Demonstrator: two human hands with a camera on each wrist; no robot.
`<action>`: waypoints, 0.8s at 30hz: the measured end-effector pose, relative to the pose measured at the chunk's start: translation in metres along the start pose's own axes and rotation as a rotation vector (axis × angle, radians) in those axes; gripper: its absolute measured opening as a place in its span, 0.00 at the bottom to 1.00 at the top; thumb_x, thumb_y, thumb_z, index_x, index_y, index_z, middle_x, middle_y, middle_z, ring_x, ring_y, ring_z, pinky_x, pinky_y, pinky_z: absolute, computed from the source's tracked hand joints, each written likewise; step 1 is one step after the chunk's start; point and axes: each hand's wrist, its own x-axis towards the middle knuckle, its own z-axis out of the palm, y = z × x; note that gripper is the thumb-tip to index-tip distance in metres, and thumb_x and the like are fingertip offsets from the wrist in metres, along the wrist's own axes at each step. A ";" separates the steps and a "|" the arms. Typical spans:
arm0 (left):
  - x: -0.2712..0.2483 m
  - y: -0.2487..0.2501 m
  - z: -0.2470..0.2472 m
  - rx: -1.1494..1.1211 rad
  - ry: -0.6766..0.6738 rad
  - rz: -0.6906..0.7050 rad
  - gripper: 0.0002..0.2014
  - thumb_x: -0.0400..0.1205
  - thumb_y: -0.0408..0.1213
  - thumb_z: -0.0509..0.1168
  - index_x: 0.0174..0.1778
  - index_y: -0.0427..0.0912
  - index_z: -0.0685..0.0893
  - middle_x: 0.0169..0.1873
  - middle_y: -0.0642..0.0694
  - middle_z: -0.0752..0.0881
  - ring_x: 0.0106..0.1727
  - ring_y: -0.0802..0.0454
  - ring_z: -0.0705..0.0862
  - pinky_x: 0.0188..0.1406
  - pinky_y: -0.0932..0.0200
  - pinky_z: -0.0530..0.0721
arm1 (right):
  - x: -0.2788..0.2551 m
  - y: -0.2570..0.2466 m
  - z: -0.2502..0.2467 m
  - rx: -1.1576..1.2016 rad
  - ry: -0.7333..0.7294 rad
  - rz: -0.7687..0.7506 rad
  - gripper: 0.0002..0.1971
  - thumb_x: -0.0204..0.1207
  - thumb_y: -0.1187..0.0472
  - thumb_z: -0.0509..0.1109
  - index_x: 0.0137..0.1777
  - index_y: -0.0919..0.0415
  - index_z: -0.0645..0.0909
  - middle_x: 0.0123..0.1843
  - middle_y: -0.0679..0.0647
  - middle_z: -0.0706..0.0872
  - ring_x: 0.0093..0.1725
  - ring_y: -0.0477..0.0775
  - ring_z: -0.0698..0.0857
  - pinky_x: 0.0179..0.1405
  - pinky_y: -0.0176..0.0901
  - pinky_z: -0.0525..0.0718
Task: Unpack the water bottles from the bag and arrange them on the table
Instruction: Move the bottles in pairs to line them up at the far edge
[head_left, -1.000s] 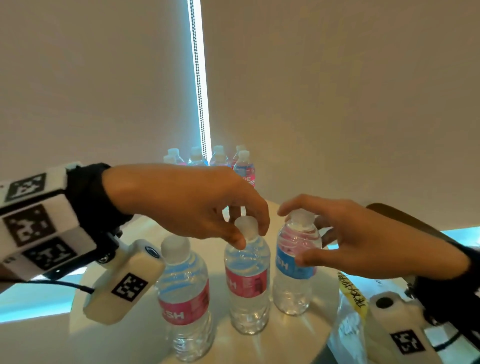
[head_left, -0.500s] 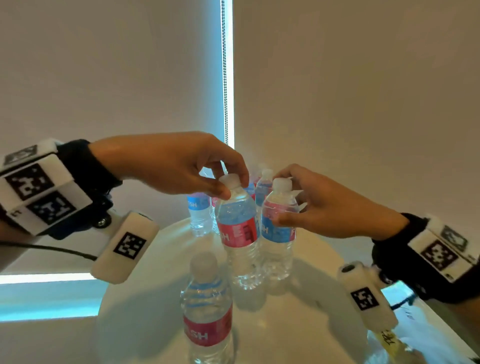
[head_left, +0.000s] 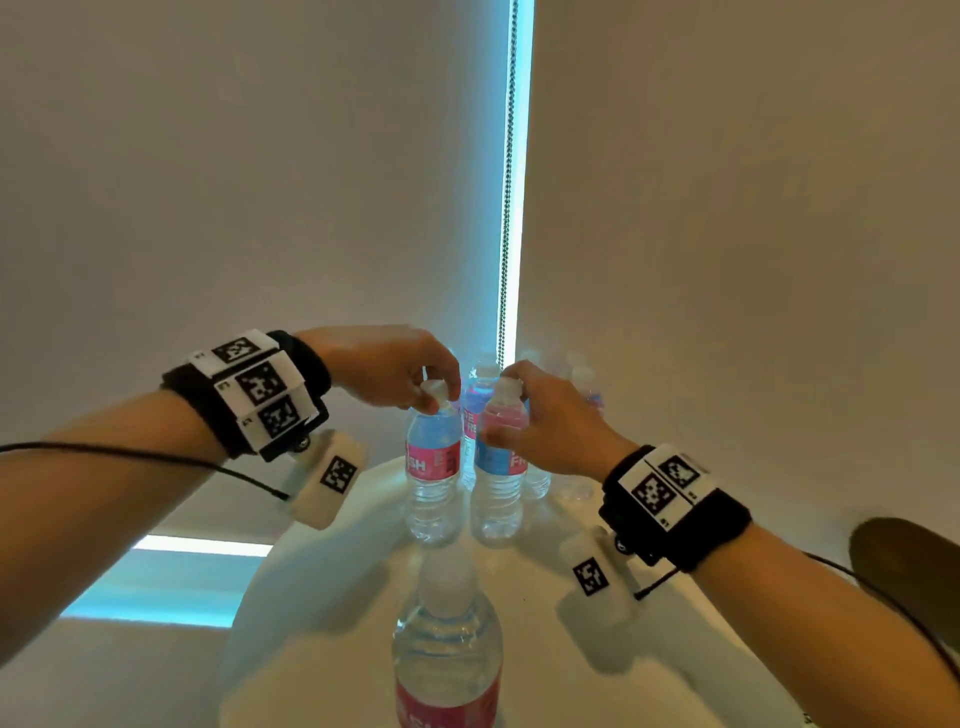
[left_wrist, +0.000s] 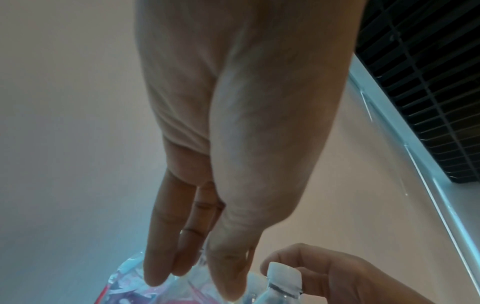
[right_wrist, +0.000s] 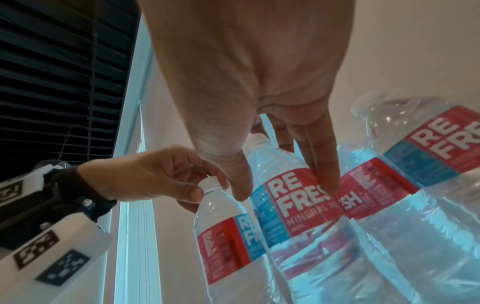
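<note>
Pale roller blinds (head_left: 260, 208) with a bright gap between them stand behind the round white tabletop (head_left: 332, 613). Both my arms reach forward, wrists level, fingers pointing down. My left hand (head_left: 387, 366) pinches the cap of one upright water bottle (head_left: 432, 470) — thumb and fingertips curled round it. My right hand (head_left: 540, 415) grips the neck and shoulder of the bottle just beside it (head_left: 497, 486), thumb on the near side. More bottles (head_left: 537, 480) cluster close behind these two — and another bottle (head_left: 447, 654) stands nearest me, apart from the pair.
</note>
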 end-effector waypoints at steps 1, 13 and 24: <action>0.003 -0.001 0.001 0.009 -0.007 -0.016 0.14 0.82 0.41 0.71 0.63 0.55 0.87 0.43 0.57 0.86 0.48 0.49 0.88 0.46 0.60 0.80 | 0.004 0.001 0.004 0.007 0.001 0.008 0.29 0.74 0.57 0.81 0.72 0.59 0.74 0.55 0.51 0.82 0.52 0.52 0.81 0.35 0.29 0.72; 0.022 -0.021 0.015 0.016 0.018 -0.060 0.15 0.82 0.40 0.71 0.65 0.53 0.85 0.50 0.52 0.83 0.49 0.52 0.82 0.49 0.59 0.77 | 0.025 -0.001 0.031 0.041 0.005 0.001 0.33 0.73 0.57 0.82 0.74 0.60 0.72 0.66 0.61 0.83 0.58 0.56 0.81 0.54 0.42 0.78; 0.023 -0.028 0.024 -0.066 0.065 -0.086 0.16 0.83 0.40 0.71 0.66 0.55 0.84 0.57 0.52 0.82 0.53 0.53 0.83 0.53 0.57 0.80 | 0.028 0.002 0.033 0.051 0.014 -0.011 0.31 0.73 0.58 0.82 0.72 0.59 0.73 0.66 0.58 0.83 0.57 0.54 0.81 0.56 0.43 0.81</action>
